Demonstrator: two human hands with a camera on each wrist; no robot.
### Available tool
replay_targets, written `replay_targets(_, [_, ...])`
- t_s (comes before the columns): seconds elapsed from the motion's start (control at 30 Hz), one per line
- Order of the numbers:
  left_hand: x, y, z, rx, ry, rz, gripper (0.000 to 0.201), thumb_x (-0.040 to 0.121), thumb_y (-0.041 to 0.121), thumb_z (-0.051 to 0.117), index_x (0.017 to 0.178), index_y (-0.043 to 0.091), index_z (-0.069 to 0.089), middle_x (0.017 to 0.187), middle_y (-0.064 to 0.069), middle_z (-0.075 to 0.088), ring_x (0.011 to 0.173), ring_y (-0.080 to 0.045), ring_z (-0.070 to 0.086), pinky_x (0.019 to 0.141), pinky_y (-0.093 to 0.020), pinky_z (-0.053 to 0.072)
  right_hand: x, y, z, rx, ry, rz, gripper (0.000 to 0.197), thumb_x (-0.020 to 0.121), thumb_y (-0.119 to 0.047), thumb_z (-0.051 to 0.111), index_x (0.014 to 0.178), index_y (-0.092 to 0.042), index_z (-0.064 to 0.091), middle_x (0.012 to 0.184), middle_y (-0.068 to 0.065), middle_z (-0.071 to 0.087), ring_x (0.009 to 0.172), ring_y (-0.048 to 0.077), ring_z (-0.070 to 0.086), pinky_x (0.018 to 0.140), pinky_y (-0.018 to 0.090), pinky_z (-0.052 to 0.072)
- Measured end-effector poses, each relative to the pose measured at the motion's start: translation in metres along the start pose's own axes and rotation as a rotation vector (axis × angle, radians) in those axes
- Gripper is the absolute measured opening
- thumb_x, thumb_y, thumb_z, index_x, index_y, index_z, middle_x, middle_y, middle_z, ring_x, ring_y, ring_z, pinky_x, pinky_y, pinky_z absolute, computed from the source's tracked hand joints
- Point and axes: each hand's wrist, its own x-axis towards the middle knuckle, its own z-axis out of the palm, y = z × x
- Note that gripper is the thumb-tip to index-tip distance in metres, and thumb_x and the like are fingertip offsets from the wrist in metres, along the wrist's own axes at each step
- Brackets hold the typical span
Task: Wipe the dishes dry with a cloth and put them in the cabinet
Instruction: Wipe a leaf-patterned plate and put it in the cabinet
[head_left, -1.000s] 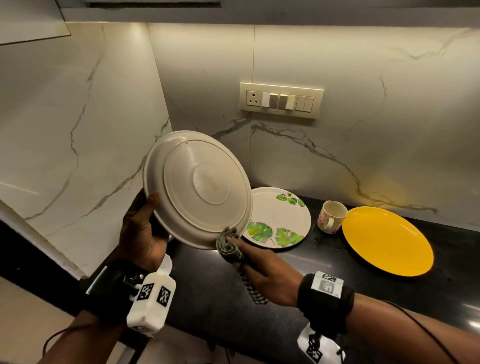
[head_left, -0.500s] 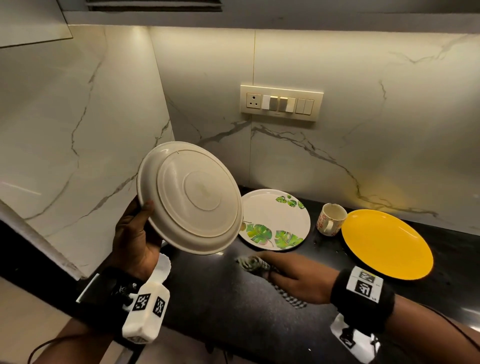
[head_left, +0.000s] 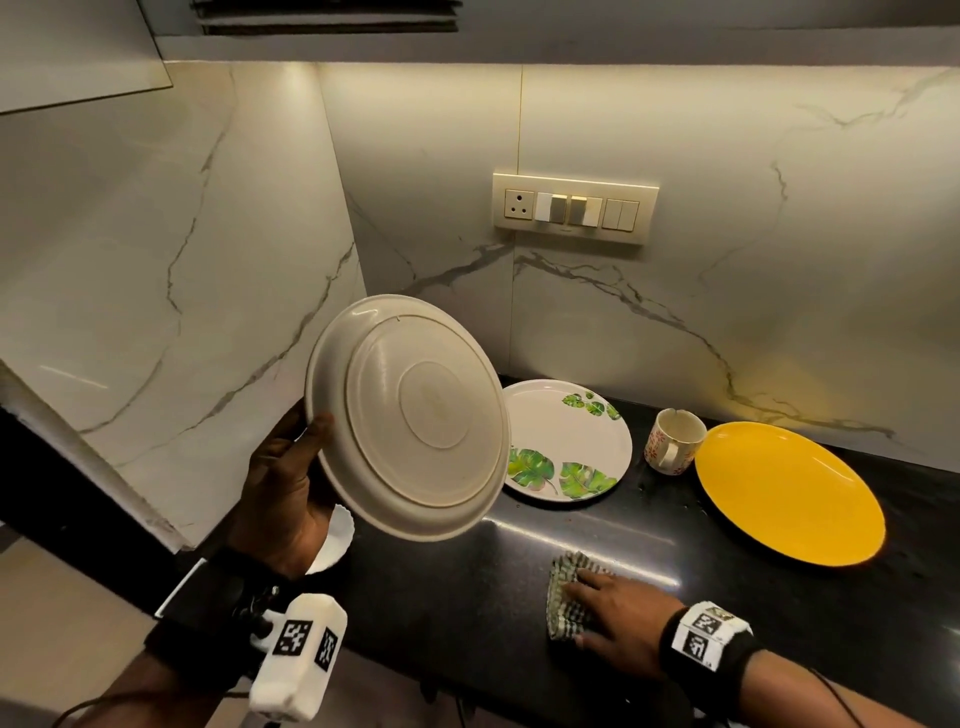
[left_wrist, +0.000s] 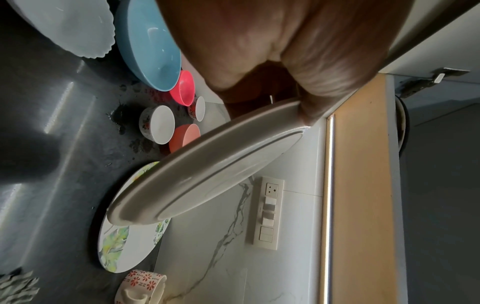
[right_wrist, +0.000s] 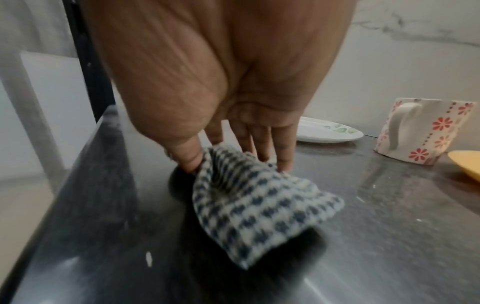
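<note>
1. The left hand (head_left: 283, 493) grips the beige plate (head_left: 415, 415) by its rim, thumb on the underside and fingers curled behind. The plate is tilted nearly on edge above the black countertop (head_left: 467, 597).
2. The right hand (head_left: 618, 608) lies low on the checked cloth (head_left: 563, 597) at the counter's front. Its fingers are almost straight on top, with the thumb pinching a fold.
3. Risk: a one-handed rim grip on a possibly damp plate may slip. It would fall onto the leaf-print plate (head_left: 566, 441) just beyond it.
4. Risk: lifting the plate towards the wall cabinet (head_left: 78, 47) could knock its rim on the cabinet's lower edge.
5. Nearby stand a floral mug (head_left: 672, 439) and a yellow plate (head_left: 789, 493), close together. The wrist view adds a blue bowl (left_wrist: 150, 45), a red bowl (left_wrist: 184, 88) and small cups.
6. These crowd the counter, so little free space remains for setting anything down.
</note>
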Motion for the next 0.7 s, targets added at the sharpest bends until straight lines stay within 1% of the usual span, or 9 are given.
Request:
replay_targets(0.1, [-0.002, 0.007, 0.004, -0.015, 0.003, -0.006, 0.036, 0.105, 0.013, 0.05, 0.133, 0.026, 0.068, 0.133, -0.005, 0.072, 0.119, -0.026, 0.071, 0.083, -0.04, 0.065, 0.0, -0.009, -0.029, 0.206, 0.201, 0.009, 0.093, 0.097, -0.069, 0.05, 0.167, -0.039, -0.004, 0.176, -0.011, -0.007, 0.16, 0.015, 0.018, 0.127, 0.038, 0.028])
replay_targets(0.17, [-0.002, 0.015, 0.006, -0.025, 0.015, -0.008, 0.039, 0.104, 0.017, 0.053, 0.14, 0.024, 0.064, 0.138, -0.007, 0.069, 0.126, -0.031, 0.067, 0.093, -0.049, 0.062, 0.002, -0.018, -0.055, 0.282, 0.411, -0.03, 0.101, 0.098, -0.065, 0.055, 0.163, -0.042, -0.018, 0.172, -0.016, -0.022, 0.16, 0.009, 0.003, 0.126, 0.032, 0.022])
replay_targets(0.23, [-0.003, 0.024, 0.009, -0.024, 0.02, 0.001, 0.039, 0.103, 0.02, 0.055, 0.141, 0.022, 0.063, 0.138, -0.008, 0.069, 0.129, -0.034, 0.065, 0.104, -0.059, 0.054, 0.003, -0.029, -0.086, 0.3, 0.601, -0.091, 0.107, 0.097, -0.061, 0.062, 0.162, -0.044, -0.021, 0.171, -0.018, -0.025, 0.16, 0.007, -0.007, 0.125, 0.03, 0.017])
replay_targets(0.33, [-0.005, 0.04, 0.019, -0.019, 0.005, 0.038, 0.037, 0.104, 0.019, 0.054, 0.14, 0.014, 0.063, 0.136, -0.012, 0.069, 0.131, -0.037, 0.062, 0.11, -0.055, 0.05, 0.004, -0.038, -0.128, 0.149, 0.812, -0.242, 0.112, 0.094, -0.056, 0.072, 0.167, -0.032, -0.01, 0.176, -0.005, -0.014, 0.163, 0.016, -0.003, 0.128, 0.041, 0.015])
replay_targets(0.4, [-0.005, 0.051, 0.022, -0.01, -0.019, 0.055, 0.039, 0.106, 0.021, 0.052, 0.143, 0.009, 0.06, 0.139, -0.016, 0.067, 0.132, -0.037, 0.061, 0.111, -0.051, 0.049, 0.003, -0.042, -0.153, -0.011, 0.858, -0.375, 0.113, 0.09, -0.056, 0.076, 0.169, -0.021, 0.003, 0.177, 0.007, 0.0, 0.163, 0.025, 0.005, 0.129, 0.052, 0.02])
replay_targets(0.47, [-0.004, 0.063, 0.023, -0.011, -0.047, 0.063, 0.04, 0.107, 0.023, 0.051, 0.144, 0.008, 0.059, 0.14, -0.018, 0.065, 0.132, -0.037, 0.061, 0.113, -0.049, 0.048, -0.001, -0.045, -0.173, -0.129, 0.9, -0.484, 0.101, 0.093, -0.053, 0.073, 0.167, -0.014, 0.017, 0.174, 0.014, 0.017, 0.161, 0.031, 0.017, 0.126, 0.058, 0.027])
replay_targets(0.53, [-0.003, 0.077, 0.023, -0.008, -0.051, 0.079, 0.037, 0.107, 0.024, 0.052, 0.14, 0.008, 0.063, 0.137, -0.018, 0.068, 0.127, -0.034, 0.064, 0.11, -0.046, 0.052, -0.007, -0.048, -0.192, -0.206, 1.016, -0.579, 0.078, 0.099, -0.034, 0.07, 0.162, -0.008, 0.031, 0.167, 0.017, 0.035, 0.156, 0.032, 0.033, 0.121, 0.06, 0.037])
replay_targets(0.6, [-0.001, 0.092, 0.022, 0.008, -0.03, 0.102, 0.029, 0.107, 0.023, 0.054, 0.128, 0.01, 0.07, 0.123, -0.013, 0.075, 0.112, -0.025, 0.071, 0.096, -0.035, 0.059, -0.016, -0.053, -0.213, -0.268, 1.134, -0.643, 0.065, 0.096, -0.017, 0.075, 0.154, -0.004, 0.048, 0.158, 0.018, 0.049, 0.147, 0.031, 0.047, 0.115, 0.056, 0.046])
replay_targets(0.7, [0.001, 0.11, 0.017, 0.035, -0.016, 0.128, 0.028, 0.105, 0.022, 0.056, 0.121, 0.008, 0.073, 0.118, -0.012, 0.077, 0.102, -0.019, 0.074, 0.086, -0.027, 0.062, -0.032, -0.064, -0.244, -0.339, 1.216, -0.687, 0.057, 0.089, -0.007, 0.076, 0.143, -0.001, 0.061, 0.149, 0.016, 0.059, 0.139, 0.029, 0.058, 0.113, 0.048, 0.05])
